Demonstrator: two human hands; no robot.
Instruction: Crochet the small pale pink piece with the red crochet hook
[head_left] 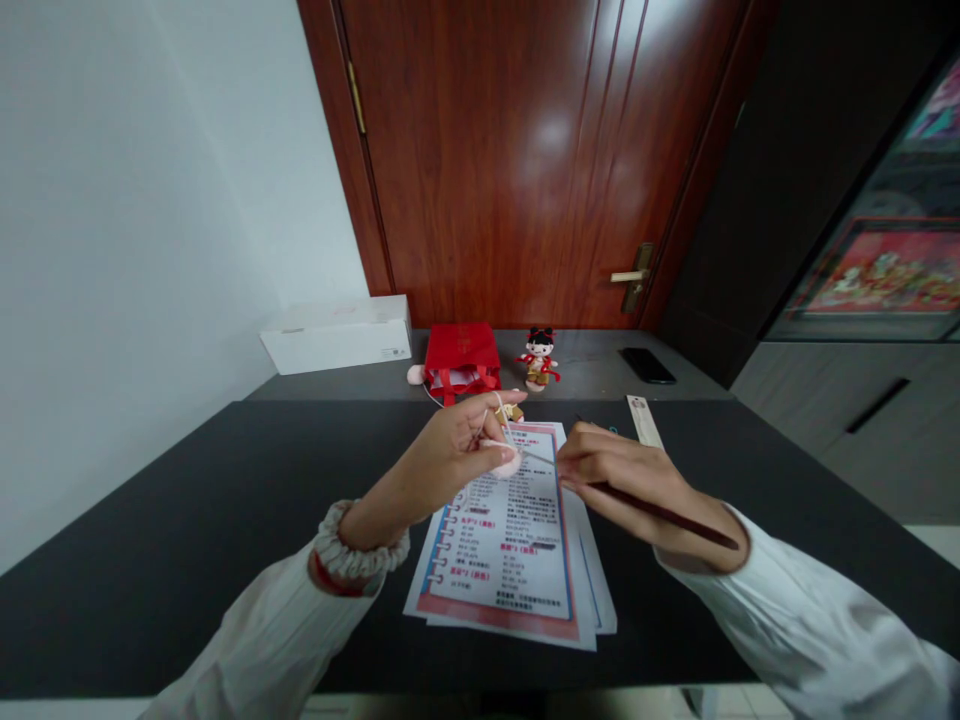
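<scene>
Seen from the head camera, a curled left hand (pixel 442 465) pinches a small pale-pink crocheted ball (pixel 508 463) trailing white yarn, above printed paper pattern sheets (pixel 502 570) on a black counter (pixel 150 560). The closed right hand (pixel 622 475) grips a slim dark crochet hook (pixel 664 515), its shaft slanting back over the wrist. Beyond: a red gift bag (pixel 461 355), a small red-clad doll (pixel 538 358), a black phone (pixel 647 365) — and a white cardboard box (pixel 337 335).
</scene>
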